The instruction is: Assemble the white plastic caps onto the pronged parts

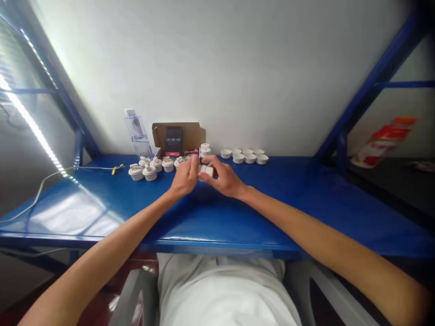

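Observation:
Above the blue table, both hands meet at a small white plastic piece (206, 170). Thumb and fingers of my right hand (226, 178) curl around it from the right. My left hand (186, 176) is closed against its left side, fingers pressed together; its fingertips' exact grip is partly hidden. Just behind my left hand stand several white round plastic fittings (149, 172) with raised parts on top. Beyond my right hand are several plain white cups (238, 158) in rows. A short stack of white round pieces (205, 150) is directly behind my hands.
An open cardboard box (158, 133) at the wall has a dark phone-like device (173, 142) propped in front. A clear bottle (137, 133) stands to its left. A white cable (84, 167) with a yellow tag crosses the left side. Blue frame posts (335, 131) flank the table (210, 217); a red-and-white bottle (382, 142) lies beyond the right one.

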### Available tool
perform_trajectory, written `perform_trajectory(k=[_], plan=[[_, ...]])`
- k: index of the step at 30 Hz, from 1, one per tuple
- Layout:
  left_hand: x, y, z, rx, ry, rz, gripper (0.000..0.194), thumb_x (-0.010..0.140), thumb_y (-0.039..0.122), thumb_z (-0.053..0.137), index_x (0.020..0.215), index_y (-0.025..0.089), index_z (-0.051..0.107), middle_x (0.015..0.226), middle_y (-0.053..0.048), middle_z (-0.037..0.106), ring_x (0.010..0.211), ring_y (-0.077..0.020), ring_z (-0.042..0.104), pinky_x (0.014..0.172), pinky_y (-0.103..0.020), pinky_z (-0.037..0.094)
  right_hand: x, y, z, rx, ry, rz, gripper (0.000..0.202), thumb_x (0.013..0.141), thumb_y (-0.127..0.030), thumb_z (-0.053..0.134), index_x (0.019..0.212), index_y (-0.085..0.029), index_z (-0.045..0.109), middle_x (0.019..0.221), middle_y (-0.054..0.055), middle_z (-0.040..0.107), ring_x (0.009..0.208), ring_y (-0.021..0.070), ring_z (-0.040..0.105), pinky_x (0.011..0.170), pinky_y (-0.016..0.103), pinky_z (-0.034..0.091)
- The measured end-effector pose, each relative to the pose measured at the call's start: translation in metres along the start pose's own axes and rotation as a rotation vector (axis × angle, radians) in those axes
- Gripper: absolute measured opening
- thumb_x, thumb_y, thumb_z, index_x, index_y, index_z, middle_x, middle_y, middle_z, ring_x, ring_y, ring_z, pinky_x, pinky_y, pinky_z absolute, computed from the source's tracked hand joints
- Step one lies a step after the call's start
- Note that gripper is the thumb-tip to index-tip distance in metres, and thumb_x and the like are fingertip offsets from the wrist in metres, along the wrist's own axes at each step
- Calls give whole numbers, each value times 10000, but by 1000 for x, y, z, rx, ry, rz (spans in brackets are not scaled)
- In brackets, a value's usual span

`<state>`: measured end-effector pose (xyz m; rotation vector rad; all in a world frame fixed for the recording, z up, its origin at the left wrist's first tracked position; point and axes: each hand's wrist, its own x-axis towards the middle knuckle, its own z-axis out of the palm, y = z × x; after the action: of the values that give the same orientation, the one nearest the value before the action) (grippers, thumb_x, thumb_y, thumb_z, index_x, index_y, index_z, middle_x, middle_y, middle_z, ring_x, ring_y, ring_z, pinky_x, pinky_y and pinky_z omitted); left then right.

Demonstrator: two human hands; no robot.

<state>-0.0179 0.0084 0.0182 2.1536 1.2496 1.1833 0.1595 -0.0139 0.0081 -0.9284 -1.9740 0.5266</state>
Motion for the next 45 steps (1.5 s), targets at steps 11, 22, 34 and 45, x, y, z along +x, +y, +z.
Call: perform_trajectory(k=[11, 22, 34, 45], plan=[[15, -15, -33, -780, -351, -422, 394, 839, 533, 719, 996, 173, 690, 946, -74, 718, 815, -170, 671, 701, -290, 536, 11, 53, -26, -618, 87, -3, 251, 886, -367, 662, 1068, -201, 610, 1083, 106, 658, 1027, 286, 604, 914, 376, 460], [16, -11, -49, -310, -343, -249, 374, 716, 369, 759, 1039, 183, 725, 1107, -78, 730, 1036, -251, 685, 859, -338, 543, 12, 74, -41, -680, 110, 141, 212, 897, -289, 616, 1067, -184, 688, 1195, 118, 689, 1086, 272, 634, 934, 369, 472], [25, -29, -78, 497, -285, -79, 328, 715, 497, 691, 879, 213, 685, 934, -59, 744, 873, -258, 684, 716, -314, 481, 7, 75, -23, -564, -83, 220, 411, 937, -427, 610, 1243, -157, 649, 1335, 152, 668, 1258, 310, 601, 1058, 412, 457], [26, -34, -97, 817, -257, -293, 435, 753, 637, 621, 847, 220, 700, 858, -131, 734, 843, -346, 693, 696, -365, 470, 8, 87, -21, -549, -123, 222, 461, 968, -465, 551, 1295, -148, 626, 1418, 164, 613, 1303, 311, 579, 1111, 431, 429]])
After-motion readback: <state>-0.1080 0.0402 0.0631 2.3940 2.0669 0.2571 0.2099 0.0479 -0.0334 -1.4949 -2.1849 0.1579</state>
